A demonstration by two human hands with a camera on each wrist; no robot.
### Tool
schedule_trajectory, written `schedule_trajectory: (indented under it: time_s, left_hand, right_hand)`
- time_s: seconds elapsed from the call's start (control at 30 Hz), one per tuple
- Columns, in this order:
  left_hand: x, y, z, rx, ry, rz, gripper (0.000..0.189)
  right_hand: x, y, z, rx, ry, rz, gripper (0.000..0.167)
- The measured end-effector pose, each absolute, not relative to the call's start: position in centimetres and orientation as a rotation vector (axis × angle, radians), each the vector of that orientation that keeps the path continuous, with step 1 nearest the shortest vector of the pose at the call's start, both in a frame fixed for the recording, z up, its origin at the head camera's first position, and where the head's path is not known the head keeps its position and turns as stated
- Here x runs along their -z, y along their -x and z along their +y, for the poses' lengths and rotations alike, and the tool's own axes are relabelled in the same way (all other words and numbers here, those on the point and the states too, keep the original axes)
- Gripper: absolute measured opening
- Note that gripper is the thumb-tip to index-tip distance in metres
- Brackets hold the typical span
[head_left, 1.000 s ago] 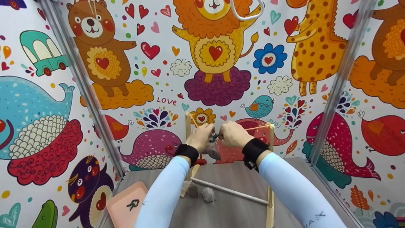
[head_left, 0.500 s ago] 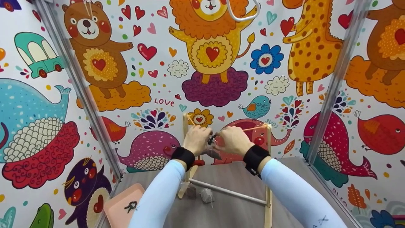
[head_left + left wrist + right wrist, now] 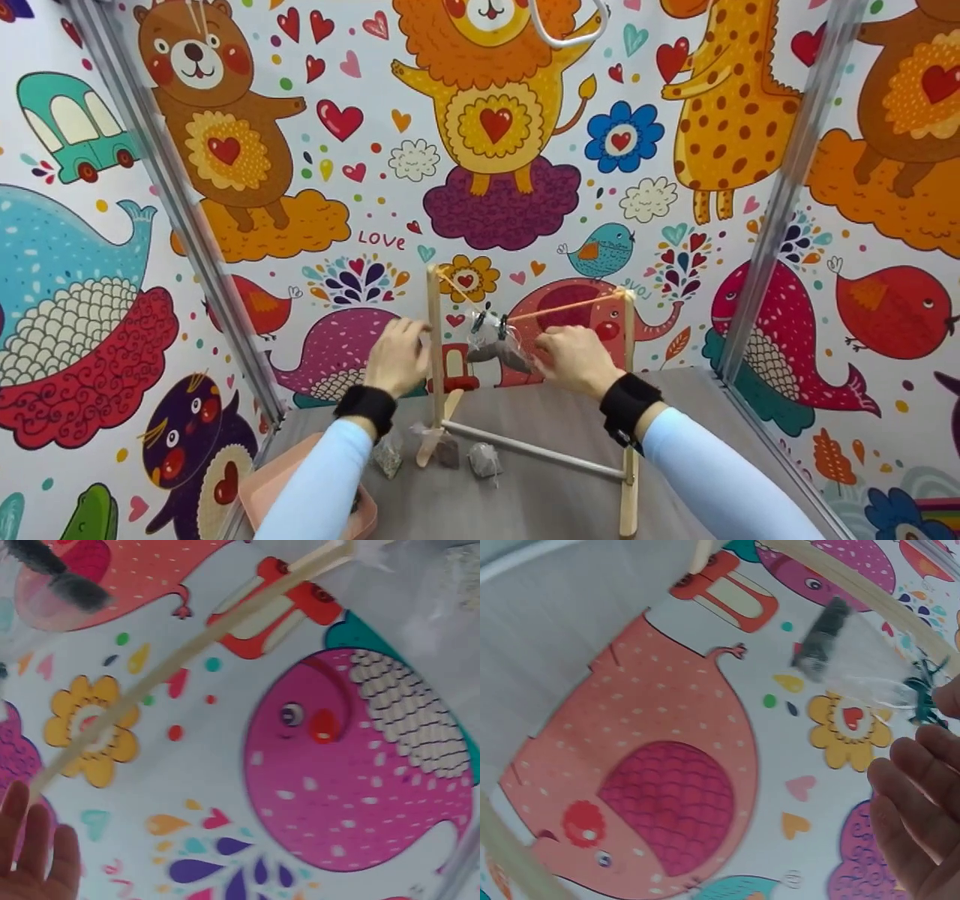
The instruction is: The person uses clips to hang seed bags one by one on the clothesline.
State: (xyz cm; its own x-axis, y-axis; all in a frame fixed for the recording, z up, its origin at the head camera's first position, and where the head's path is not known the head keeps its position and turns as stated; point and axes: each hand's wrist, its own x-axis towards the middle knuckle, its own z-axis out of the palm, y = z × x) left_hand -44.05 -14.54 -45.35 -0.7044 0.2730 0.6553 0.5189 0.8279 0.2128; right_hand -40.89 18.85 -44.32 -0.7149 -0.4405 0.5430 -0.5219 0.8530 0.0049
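We have our left hand (image 3: 397,357) loosely spread beside the wooden frame (image 3: 628,337), our right hand (image 3: 576,361) likewise near the bags (image 3: 489,352) hanging from that frame.

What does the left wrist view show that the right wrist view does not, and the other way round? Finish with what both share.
Only the left wrist view shows the left hand.

Only the right wrist view shows the right hand, the right wooden post and the printed blue bird.

Both show the left wooden post, clear plastic with dark contents, the printed whale and the printed flower.
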Motion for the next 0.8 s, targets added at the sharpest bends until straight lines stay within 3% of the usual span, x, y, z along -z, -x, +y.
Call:
schedule_trajectory:
  time_s: [0.37,0.63,0.8]
  left_hand:
    - [54.9,40.6,-25.0,0.552,0.07,-2.52,0.013]
    - [62.0,37.6,-28.0,0.702,-0.262,-2.944,0.018]
    - [65.4,36.8,-28.0,0.694,-0.358,-3.165,0.041]
  right_hand:
    - [50.8,40.1,21.4,-0.4,-0.448,-2.624,0.027]
    - [55.1,38.6,22.1,-0.422,-0.404,-2.692,0.03]
    - [56.7,38.0,22.1,-0.423,-0.416,-2.717,0.031]
